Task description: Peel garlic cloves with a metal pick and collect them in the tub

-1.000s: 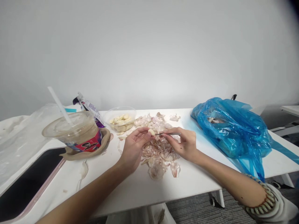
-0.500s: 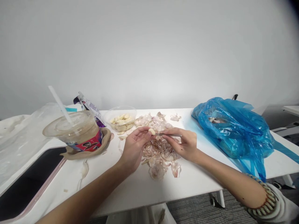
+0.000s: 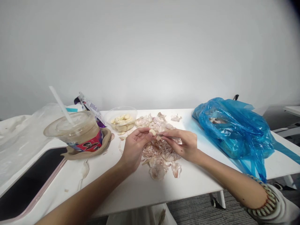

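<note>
Tool (image 3: 174, 137) lies crosswise, tip pointing left at garlic clove (image 3: 152, 132).

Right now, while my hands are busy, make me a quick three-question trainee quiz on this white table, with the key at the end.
1. What does the bare left hand hold while the bare right hand grips a slim grey tool?

2. True or false: the clear round plastic bowl stands to the left of the crumpled blue plastic bag.

3. The straight white straw rises from:
a) the bowl
b) the wide clear plastic cup
c) the bag

Key:
1. A small, pale, peeled garlic clove.
2. True.
3. b
</note>
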`<state>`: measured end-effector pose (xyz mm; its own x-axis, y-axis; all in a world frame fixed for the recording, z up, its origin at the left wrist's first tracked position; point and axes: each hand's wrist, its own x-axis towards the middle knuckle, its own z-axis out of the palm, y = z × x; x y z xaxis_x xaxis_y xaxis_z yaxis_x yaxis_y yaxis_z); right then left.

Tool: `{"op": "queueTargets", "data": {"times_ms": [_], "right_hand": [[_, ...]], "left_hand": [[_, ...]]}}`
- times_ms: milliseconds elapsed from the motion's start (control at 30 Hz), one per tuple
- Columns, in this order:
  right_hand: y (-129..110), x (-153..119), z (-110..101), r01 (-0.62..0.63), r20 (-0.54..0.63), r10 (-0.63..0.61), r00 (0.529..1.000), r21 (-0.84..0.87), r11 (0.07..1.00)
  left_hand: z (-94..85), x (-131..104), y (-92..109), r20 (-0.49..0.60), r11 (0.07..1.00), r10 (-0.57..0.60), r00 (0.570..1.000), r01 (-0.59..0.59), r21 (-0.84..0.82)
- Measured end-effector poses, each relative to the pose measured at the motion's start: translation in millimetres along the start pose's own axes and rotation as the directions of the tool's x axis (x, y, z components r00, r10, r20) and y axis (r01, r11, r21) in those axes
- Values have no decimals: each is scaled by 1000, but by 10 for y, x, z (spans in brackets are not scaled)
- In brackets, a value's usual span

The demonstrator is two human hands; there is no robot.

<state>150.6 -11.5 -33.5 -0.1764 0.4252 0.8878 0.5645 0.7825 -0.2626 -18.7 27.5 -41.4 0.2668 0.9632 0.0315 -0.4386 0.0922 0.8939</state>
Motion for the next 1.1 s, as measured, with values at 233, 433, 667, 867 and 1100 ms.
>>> {"op": "queueTargets", "data": {"times_ms": [233, 433, 667, 867, 1100], "right_hand": [[-9, 3, 14, 26, -8, -26, 1000, 1, 1000], [-17, 4, -1, 19, 6, -19, 1000, -16, 1000], [-17, -32, 2, -9, 1, 9, 1000, -27, 1000], [-15, -38, 3, -5, -13, 5, 1000, -51, 999], [-37, -16, -4, -13, -35, 11, 999, -61, 998]], "left_hand": [[5, 2, 3, -11, 1000, -10, 1000, 10, -1], [4, -6, 3, -1, 1000, -11, 1000, 11, -2], [22, 16, 2, 9, 1000, -6, 1000, 6, 0], [-1, 12, -17, 13, 1000, -2, 1000, 2, 7], [14, 17, -13, 11, 1000, -2, 1000, 1, 12]]}}
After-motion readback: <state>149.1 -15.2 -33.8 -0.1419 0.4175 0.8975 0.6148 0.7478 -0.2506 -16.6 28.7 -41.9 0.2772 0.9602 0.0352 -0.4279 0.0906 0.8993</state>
